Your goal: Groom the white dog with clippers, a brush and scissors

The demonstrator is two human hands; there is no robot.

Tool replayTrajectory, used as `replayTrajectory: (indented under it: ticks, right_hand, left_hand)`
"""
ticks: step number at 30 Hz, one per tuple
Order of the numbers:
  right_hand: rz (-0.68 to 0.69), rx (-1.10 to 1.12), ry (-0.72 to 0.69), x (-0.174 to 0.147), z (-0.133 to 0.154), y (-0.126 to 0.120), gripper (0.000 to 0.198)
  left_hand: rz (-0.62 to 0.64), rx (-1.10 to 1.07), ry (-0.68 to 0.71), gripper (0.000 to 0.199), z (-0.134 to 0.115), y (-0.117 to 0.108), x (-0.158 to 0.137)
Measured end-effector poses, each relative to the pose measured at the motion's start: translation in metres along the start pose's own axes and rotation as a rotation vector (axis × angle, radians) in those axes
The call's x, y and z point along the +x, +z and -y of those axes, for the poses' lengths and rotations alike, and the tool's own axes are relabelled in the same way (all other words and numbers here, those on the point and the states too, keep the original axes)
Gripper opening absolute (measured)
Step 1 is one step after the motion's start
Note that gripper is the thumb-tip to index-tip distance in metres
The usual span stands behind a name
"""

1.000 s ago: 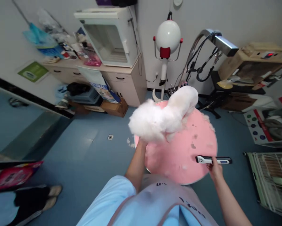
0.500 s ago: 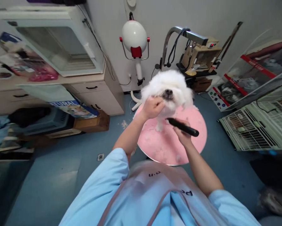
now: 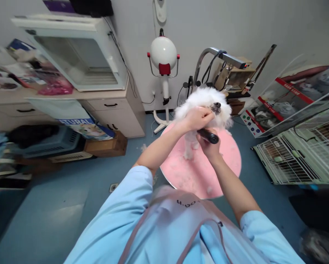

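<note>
A fluffy white dog (image 3: 200, 98) stands on a round pink grooming table (image 3: 190, 179), its dark nose turned to the right. My left hand (image 3: 198, 118) is closed on the fur at the side of the dog's muzzle. Just below it, my right hand (image 3: 210, 149) grips a black hair clipper (image 3: 208, 136), its rounded butt end pointing at me. The clipper's working end is hidden under the dog's chin and my left hand. Tufts of cut white fur lie on the tabletop.
Behind the table stand a white-and-red stand dryer (image 3: 163, 53) and a bent metal grooming arm (image 3: 222, 54). A wire cage (image 3: 299, 157) is at the right. On the left, a cabinet (image 3: 123, 113) carries a white glass-door box (image 3: 68, 55).
The clipper has moved up and left, close under the dog's chin, and its butt now faces me. The dog's muzzle has turned right, my left hand following. The camera view has shifted slightly.
</note>
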State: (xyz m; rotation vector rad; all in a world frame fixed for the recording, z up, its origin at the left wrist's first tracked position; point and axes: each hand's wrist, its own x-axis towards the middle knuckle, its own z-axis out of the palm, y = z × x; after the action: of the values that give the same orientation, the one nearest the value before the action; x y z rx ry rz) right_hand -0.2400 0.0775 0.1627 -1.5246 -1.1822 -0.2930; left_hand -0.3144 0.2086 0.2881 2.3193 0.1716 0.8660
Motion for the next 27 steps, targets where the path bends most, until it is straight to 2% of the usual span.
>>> replayTrajectory:
  ticks: [3, 6, 8, 11, 14, 17, 20, 25, 27]
  right_hand:
    - [0.063, -0.043, -0.039, -0.006, -0.003, 0.009, 0.038]
    - [0.058, -0.039, -0.054, -0.016, -0.011, 0.012, 0.040]
    - [0.045, -0.049, 0.000, -0.020, -0.018, 0.015, 0.045]
    - [0.105, -0.101, 0.124, -0.029, -0.025, 0.022, 0.046]
    - [0.160, -0.114, 0.134, -0.041, -0.025, 0.027, 0.043]
    - [0.046, -0.117, 0.084, -0.047, -0.018, 0.028, 0.040]
    - [-0.109, -0.181, 0.124, -0.050, -0.010, 0.036, 0.039]
    - [0.030, -0.124, 0.225, -0.070, 0.005, 0.058, 0.036]
    - [-0.014, -0.075, 0.210, -0.078, 0.009, 0.056, 0.034]
  left_hand:
    - [0.036, 0.017, 0.001, 0.037, -0.004, 0.006, 0.007]
    - [0.048, 0.007, 0.015, 0.037, -0.004, 0.012, 0.013]
    - [0.040, -0.004, 0.024, 0.038, -0.004, 0.016, 0.016]
    - [0.037, -0.022, 0.033, 0.039, -0.003, 0.018, 0.018]
    - [0.067, -0.052, 0.060, 0.041, -0.003, 0.017, 0.016]
    - [0.105, -0.087, 0.094, 0.041, -0.001, 0.012, 0.013]
    - [0.139, -0.118, 0.136, 0.041, 0.001, 0.006, 0.011]
    - [0.175, -0.176, 0.152, 0.043, 0.001, 0.000, 0.010]
    - [0.186, -0.212, 0.158, 0.044, 0.002, -0.001, 0.008]
